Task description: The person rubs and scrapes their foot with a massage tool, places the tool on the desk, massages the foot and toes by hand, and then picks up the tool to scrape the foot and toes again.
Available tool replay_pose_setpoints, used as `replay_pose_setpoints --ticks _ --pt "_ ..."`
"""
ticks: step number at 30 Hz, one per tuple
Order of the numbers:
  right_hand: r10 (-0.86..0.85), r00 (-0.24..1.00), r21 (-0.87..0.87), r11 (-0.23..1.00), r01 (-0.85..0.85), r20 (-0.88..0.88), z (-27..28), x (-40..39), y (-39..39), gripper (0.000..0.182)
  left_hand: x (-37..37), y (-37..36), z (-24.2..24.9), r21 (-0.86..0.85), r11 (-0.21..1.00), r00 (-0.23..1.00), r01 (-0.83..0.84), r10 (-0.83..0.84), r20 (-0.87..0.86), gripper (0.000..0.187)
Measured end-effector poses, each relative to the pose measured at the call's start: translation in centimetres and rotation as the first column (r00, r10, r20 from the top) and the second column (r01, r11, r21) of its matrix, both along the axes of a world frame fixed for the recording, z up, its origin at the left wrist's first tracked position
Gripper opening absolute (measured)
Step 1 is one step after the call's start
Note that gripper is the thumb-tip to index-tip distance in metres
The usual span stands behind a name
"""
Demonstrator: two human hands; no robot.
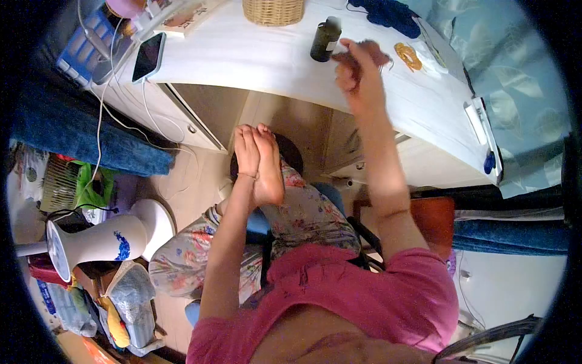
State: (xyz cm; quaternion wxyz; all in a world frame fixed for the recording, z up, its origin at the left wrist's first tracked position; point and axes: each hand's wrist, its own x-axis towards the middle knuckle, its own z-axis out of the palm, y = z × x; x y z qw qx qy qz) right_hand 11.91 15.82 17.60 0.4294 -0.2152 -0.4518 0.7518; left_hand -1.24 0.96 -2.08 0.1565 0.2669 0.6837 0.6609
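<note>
On my desk (254, 57) I count one dark bottle (325, 40), one woven basket (273, 11), one phone (148, 56), one orange crochet piece (408, 56) and one heap of blue yarn (388, 13). Two hands of mine: right hand (359, 68) up at the desk, left hand (244, 159) down at my two feet (262, 161). On the floor: one white fan (100, 239) with a blue mark; the clutter by it is too jumbled to count.
</note>
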Motion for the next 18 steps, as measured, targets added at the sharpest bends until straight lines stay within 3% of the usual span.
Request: replay_pose_setpoints --ticks 2,5,10,18 --pt "0.073 0.984 0.01 0.997 -0.076 0.161 -0.4 1.0 4.1 0.024 0.3 0.1 0.1 -0.007 1.0 1.0 -0.01 0.01 0.009 0.027" --pt "0.413 0.86 -0.129 0.911 -0.392 0.299 -1.6 2.6 9.0 0.024 0.6 0.0 0.6 0.001 1.0 1.0 -0.013 0.013 -0.004 0.028" --pt "0.554 0.728 -0.247 0.832 -0.497 0.404 -0.6 2.9 10.9 0.018 0.1 0.2 -0.6 0.027 0.999 1.0 0.02 -0.019 -0.023 0.029" --pt "0.303 0.561 -0.022 0.892 -0.451 0.771 0.5 3.7 12.0 0.034 -0.4 0.8 -2.7 0.019 0.999 0.999 0.039 -0.04 0.025 0.029"
